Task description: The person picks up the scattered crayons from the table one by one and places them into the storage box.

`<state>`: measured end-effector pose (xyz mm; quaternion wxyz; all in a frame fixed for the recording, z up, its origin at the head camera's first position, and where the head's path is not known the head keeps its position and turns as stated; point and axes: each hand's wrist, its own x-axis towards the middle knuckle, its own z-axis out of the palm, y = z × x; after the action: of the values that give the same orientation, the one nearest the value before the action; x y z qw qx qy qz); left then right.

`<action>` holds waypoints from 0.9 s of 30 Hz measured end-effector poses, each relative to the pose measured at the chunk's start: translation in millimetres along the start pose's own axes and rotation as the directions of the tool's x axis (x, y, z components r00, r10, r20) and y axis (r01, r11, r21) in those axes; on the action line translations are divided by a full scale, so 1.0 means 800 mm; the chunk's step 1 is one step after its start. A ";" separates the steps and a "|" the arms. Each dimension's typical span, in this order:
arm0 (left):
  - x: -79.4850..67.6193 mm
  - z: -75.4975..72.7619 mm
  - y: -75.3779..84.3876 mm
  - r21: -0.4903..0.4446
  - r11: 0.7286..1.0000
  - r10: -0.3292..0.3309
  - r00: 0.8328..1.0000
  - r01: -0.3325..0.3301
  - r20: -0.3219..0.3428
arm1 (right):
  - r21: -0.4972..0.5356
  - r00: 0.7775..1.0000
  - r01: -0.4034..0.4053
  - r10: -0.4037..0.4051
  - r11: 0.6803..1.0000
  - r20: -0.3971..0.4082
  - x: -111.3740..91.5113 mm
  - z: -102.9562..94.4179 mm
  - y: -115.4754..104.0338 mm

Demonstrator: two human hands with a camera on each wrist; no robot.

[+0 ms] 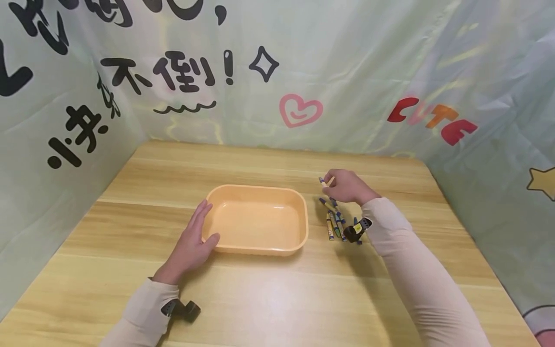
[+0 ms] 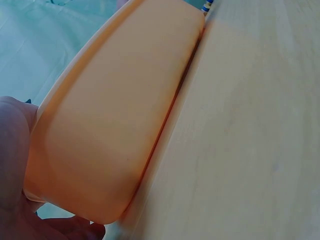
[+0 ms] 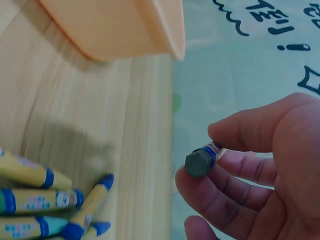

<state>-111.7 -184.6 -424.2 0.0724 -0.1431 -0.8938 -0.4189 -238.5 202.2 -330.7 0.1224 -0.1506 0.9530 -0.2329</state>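
On the left, my left hand [image 1: 192, 243] holds a pale orange plastic tray [image 1: 260, 251] by its near-left corner. Its thumb lies over the rim and its fingers rest along the left end; the left wrist view shows the tray's long outer wall [image 2: 110, 100]. My right hand [image 1: 347, 185] is raised over the crayon pile, pinching one crayon [image 3: 200, 162] between thumb and fingers. That crayon's dark grey end faces the right wrist camera. Several yellow-wrapped crayons [image 1: 330, 226] with blue bands lie below this hand, right of the tray.
A wooden table [image 1: 260, 299] carries everything. Printed cloth [image 1: 347, 58] hangs behind and along both sides of it. Small black cameras [image 1: 356, 231] are strapped to both sleeved wrists; the right one hides some crayons in the head view.
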 end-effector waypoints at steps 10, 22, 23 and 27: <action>-0.007 0.002 -0.005 0.004 1.000 0.000 1.000 0.000 -0.005 | -0.009 0.999 0.041 -0.041 0.999 0.034 0.006 0.009 -0.024; 0.001 0.000 -0.001 0.010 1.000 0.006 1.000 -0.006 -0.005 | -0.019 0.996 0.075 -0.074 0.997 0.039 0.016 0.007 -0.058; 0.001 0.000 -0.002 0.010 1.000 0.004 1.000 -0.004 -0.004 | -0.018 0.996 0.078 -0.077 0.997 0.042 0.017 0.008 -0.061; 0.001 0.000 -0.002 0.014 1.000 -0.002 1.000 0.002 -0.002 | -0.011 0.994 0.093 -0.092 0.996 0.050 0.021 0.012 -0.072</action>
<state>-113.0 -185.3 -425.0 0.0737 -0.1412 -0.8967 -0.4130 -238.1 143.6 -313.9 0.1339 -0.2012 0.9432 -0.2280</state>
